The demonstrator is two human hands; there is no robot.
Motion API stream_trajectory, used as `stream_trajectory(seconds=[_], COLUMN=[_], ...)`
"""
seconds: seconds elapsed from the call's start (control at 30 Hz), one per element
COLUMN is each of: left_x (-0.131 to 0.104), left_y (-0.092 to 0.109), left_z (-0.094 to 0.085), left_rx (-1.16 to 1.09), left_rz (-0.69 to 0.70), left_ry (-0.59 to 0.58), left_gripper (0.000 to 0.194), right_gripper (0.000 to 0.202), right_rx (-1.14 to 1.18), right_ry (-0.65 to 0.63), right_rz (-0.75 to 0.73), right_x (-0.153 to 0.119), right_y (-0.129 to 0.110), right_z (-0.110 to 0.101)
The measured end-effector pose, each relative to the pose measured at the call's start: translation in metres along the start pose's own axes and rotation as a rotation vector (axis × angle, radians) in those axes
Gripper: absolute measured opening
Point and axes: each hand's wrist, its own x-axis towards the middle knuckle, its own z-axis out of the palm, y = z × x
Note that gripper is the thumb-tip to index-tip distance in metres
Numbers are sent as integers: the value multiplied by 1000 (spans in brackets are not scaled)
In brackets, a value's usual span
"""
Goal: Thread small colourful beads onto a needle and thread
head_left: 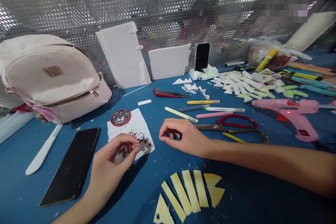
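Observation:
My left hand (112, 162) hovers over a white sheet of paper (140, 120) strewn with dark, shiny flakes (141, 136). Its thumb and fingertips are pinched together, and anything between them is too small to make out. A round red-rimmed dish (120, 117) of similar flakes rests on the paper's far part. To the right of the paper is my right hand (183, 136), fingers curled with thumb and index tips together; I cannot make out anything in them. Nearer to me, several yellow cut pieces (190, 190) lie in a fish-like row, a holed triangle (162, 211) at its left end.
Scissors (236, 126) lie beyond my right wrist, near several pens (203, 102) and a red cutter (168, 93). A pink glue gun (296, 112), its light lit, stands right. A phone (73, 164), white knife (44, 154) and backpack (57, 73) occupy the left. White foam boards (120, 56) lean behind.

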Motion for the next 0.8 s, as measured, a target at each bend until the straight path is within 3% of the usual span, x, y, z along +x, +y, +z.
stream_trajectory(seconds=[0.4, 0.8], left_x=[-4, -7], left_y=[11, 15], left_z=[8, 21], left_rx=[176, 84], left_rz=[307, 109], left_ry=[-98, -79], left_gripper=[15, 19], right_gripper=[5, 5], right_rx=[-25, -190], right_ry=[-47, -58], right_rz=[-199, -438], right_x=[-1, -5], right_y=[-1, -1], right_z=[3, 4])
